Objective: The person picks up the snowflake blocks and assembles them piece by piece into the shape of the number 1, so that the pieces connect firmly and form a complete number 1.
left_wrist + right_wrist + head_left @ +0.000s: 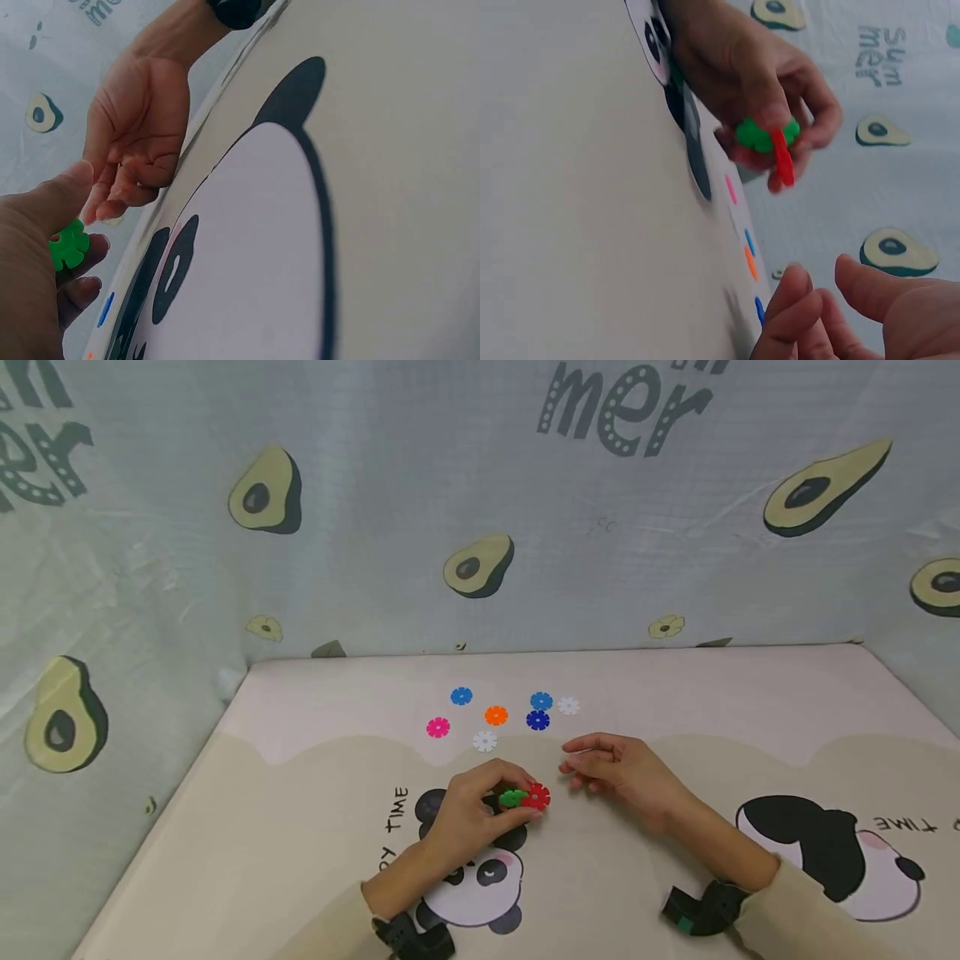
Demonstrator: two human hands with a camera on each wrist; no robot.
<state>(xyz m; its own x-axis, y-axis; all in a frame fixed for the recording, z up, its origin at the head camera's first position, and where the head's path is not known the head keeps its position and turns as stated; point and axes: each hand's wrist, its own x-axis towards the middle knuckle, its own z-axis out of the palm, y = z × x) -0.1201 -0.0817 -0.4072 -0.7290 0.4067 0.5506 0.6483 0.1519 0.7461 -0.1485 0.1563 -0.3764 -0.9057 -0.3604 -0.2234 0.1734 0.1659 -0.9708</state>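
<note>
Fingers of the left hand [474,806] curl and pinch a green disc [512,798] and a red disc [538,797], which meet at an angle above the table [240,852]. Near them, the right hand [626,777] has its fingers loosely bent, the thumb apart from the fingertips. Both pieces are flower-shaped with notched rims. Similar flat discs [496,716] in blue, orange, pink and white lie on the smooth, printed table; behind hangs a wrinkled, faintly glossy sheet [390,485].

Nine small notched discs [496,716] — and two hands [472,808] [628,777]
</note>
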